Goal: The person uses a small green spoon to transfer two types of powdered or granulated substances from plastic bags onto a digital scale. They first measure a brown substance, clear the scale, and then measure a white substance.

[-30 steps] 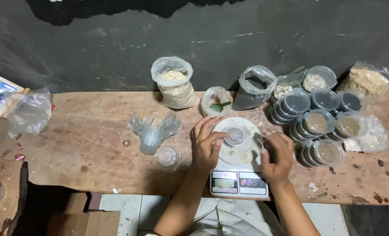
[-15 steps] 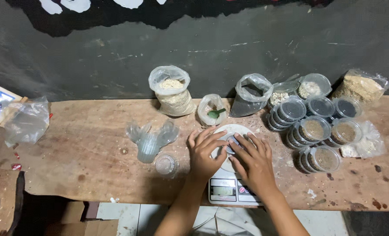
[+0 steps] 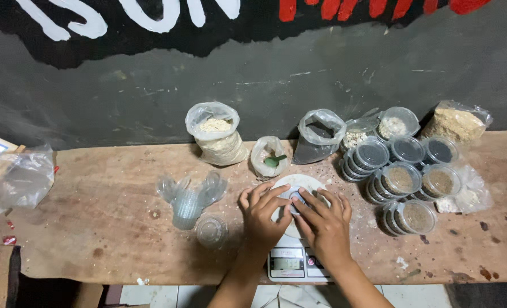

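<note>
Small cup, both hands pressing flat

Your small round container sits on the white kitchen scale at the worktop's near edge — clear plastic, lying flat on the round white platform, largely covered by both your hands' fingers

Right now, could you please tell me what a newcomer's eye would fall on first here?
Both hands, left hand and right hand, press on a small clear lidded cup atop the white digital kitchen scale at the front of the worn wooden bench. Right of them crowd stacks of filled clear lidded tubs.
</note>
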